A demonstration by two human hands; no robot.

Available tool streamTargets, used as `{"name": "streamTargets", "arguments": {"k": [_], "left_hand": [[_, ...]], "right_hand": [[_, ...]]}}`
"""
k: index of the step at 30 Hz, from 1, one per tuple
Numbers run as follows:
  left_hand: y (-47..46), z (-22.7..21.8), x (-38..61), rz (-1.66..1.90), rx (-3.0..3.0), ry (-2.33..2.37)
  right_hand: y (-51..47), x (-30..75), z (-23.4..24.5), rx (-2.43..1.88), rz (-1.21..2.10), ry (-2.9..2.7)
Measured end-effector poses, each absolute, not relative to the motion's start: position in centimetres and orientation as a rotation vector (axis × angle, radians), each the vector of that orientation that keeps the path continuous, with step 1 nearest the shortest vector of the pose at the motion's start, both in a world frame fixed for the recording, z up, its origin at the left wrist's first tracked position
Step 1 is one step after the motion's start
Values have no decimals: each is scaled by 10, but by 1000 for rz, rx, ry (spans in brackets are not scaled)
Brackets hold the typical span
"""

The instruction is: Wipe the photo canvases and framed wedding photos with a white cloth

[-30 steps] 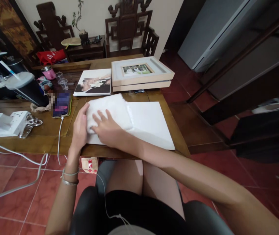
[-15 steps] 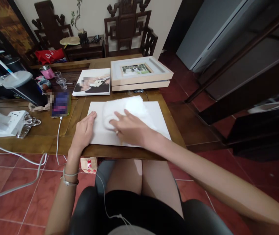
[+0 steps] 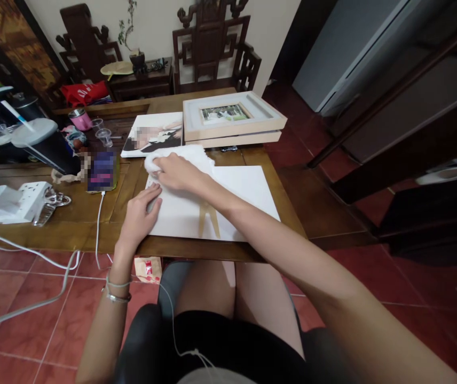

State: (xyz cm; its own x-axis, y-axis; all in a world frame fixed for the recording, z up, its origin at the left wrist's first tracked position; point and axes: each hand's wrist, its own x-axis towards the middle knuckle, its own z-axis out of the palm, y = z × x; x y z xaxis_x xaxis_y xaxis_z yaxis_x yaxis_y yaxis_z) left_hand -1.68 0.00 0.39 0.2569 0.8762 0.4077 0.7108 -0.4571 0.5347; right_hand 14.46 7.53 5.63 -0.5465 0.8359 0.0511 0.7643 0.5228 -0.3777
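Observation:
A white cloth [image 3: 190,156] lies bunched under my right hand [image 3: 176,172], whose fingers press and grip it at the far left corner of a white panel [image 3: 244,192]. The panel lies flat at the table's near edge and carries a tan, two-legged shape partly covered by my right forearm. My left hand [image 3: 140,210] rests on the panel's left edge with its fingers stretched out, just below the cloth. Part of the panel's far side is hidden by the cloth.
Behind the panel lie a photo print [image 3: 152,133] and stacked pale frames [image 3: 234,120]. At left are a phone [image 3: 102,169] on a white cable, a lidded black cup [image 3: 46,146] and a white power strip [image 3: 32,200]. Wooden chairs [image 3: 208,48] stand beyond the table [image 3: 288,213].
My right hand has moved the cloth left and away from me, to the panel's far left corner, uncovering the tan shape. My left hand stays on the left edge, its fingers more spread.

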Motion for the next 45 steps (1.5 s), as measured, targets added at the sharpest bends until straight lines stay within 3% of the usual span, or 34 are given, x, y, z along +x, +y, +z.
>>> {"name": "streamTargets", "arguments": {"k": [12,24,38,45], "left_hand": [[-2,5,-17,1006,2249,1475],[0,5,-17,987,2276,1483],[1,2,-19,981,2239,1473],[-1,6,-18,993,2225,1474]], "right_hand": [[16,301,20,-1665,71,-2389],[-127,304,31,-1167,120,-2576],[31,317,30,-1447,166,-2538],[-39,308,23,-1292,150,-2546]]}}
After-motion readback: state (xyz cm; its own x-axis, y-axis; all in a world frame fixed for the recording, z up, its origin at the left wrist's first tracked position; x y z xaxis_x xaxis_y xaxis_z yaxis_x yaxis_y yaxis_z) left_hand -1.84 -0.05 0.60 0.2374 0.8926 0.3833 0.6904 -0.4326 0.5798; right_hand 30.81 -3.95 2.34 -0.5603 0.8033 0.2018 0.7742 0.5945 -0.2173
